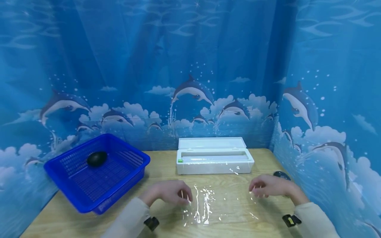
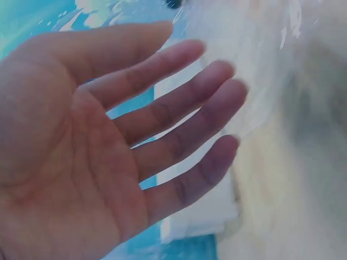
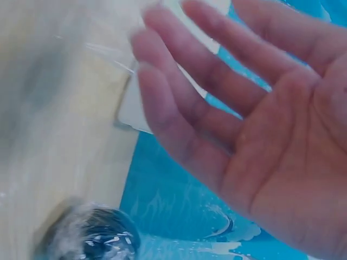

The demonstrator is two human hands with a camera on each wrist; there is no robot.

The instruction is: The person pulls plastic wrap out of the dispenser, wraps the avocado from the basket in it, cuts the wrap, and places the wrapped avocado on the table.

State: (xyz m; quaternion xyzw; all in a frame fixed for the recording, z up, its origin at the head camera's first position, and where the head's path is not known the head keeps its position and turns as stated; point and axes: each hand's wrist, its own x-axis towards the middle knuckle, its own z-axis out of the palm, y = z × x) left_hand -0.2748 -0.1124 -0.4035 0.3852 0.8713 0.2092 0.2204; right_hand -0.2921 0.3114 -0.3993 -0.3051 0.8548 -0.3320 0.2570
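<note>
Clear plastic wrap (image 1: pixel 205 201) shows by its glints on the table between my hands. My left hand (image 1: pixel 171 192) is at the wrap's left side, with its slightly bent fingers (image 2: pixel 190 116) spread and nothing gripped. Across from it is my right hand (image 1: pixel 269 185), fingers (image 3: pixel 200 70) loosely bent and holding nothing, close to the wrap. A white plastic wrap dispenser (image 1: pixel 215 168) stands behind the wrap with its lid up. Just beyond the right hand lies a dark round object (image 1: pixel 282 175); in the right wrist view it looks shiny, covered in film.
A blue mesh basket (image 1: pixel 140 162) stands at the left, with a dark oval object like an avocado (image 1: pixel 97 159) inside. A green slider (image 1: pixel 180 160) sits on the dispenser's left end. Dolphin-print curtains (image 1: pixel 190 66) close off the back and right of the table.
</note>
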